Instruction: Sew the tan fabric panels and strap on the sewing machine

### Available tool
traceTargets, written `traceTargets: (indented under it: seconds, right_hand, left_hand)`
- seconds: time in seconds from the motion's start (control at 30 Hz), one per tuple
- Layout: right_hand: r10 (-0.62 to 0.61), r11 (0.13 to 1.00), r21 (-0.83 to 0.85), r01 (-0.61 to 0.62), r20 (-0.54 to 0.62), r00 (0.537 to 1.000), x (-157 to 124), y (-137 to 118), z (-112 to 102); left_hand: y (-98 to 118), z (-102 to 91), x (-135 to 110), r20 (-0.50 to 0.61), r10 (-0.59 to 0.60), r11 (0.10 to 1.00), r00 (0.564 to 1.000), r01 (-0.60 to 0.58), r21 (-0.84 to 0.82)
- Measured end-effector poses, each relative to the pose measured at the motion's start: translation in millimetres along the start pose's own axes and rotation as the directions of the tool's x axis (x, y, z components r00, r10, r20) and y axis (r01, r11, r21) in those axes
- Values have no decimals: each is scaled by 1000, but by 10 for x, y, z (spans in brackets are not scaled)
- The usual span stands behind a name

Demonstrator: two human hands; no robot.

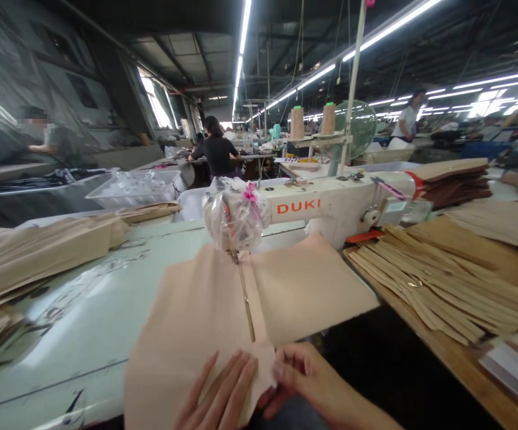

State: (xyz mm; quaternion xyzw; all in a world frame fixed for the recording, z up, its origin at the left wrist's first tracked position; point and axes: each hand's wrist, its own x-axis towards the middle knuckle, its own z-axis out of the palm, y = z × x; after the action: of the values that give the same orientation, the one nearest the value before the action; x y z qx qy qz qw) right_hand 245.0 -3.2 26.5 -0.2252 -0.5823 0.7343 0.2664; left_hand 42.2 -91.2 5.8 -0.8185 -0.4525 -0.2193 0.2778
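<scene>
A beige fabric panel (pixel 187 316) lies under the needle of a white sewing machine (pixel 303 200). Down its middle runs a narrow gold line that looks like a zipper (pixel 247 304), leading up to the presser foot (pixel 233 257). Flat on the near part of the panel rests my left hand (pixel 223 391), fingers stretched out. My right hand (pixel 306 373) pinches the panel's near right edge between thumb and fingers. Clear plastic with a pink bow (pixel 250 192) wraps the machine's head.
Beige fabric pieces (pixel 52 254) are piled on the left of the pale green table (pixel 92 316). On the right lie many tan strips (pixel 433 280) and a folded brown stack (pixel 456 179). Thread cones (pixel 297 122) stand behind the machine. Other people sit or stand farther back.
</scene>
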Motion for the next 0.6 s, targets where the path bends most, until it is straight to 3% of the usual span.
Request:
traceTargets:
  seconds: [0.07,0.1,0.17,0.23,0.3,0.4,0.6]
  right_hand:
    - [-167,948,-292,129,-109,980,13,-188,-22]
    - [-297,860,-467,207,-127,946,29,-252,-41]
    - [-474,642,-695,323,-29,880,88,-297,-79]
    - [-476,494,-777,390,134,869,167,-245,-112]
    - [-416,406,-819,407,231,879,232,-153,-144]
    - [-405,370,-839,400,241,882,277,-35,-180]
    - [-594,479,-758,443,92,799,338,83,-158]
  left_hand:
    - [-137,-219,112,3,-12,999,1000,12,-49]
    - [-191,-321,169,6,-70,994,998,70,-81]
    - [-267,-476,282,21,-248,958,969,248,-147]
    - [-315,-555,381,24,-378,906,925,375,-195]
    - [-355,-579,449,18,-427,882,904,421,-213]
    - [-404,-573,477,57,-415,880,908,416,-228]
    - [-416,-587,433,154,-414,858,897,441,-263]
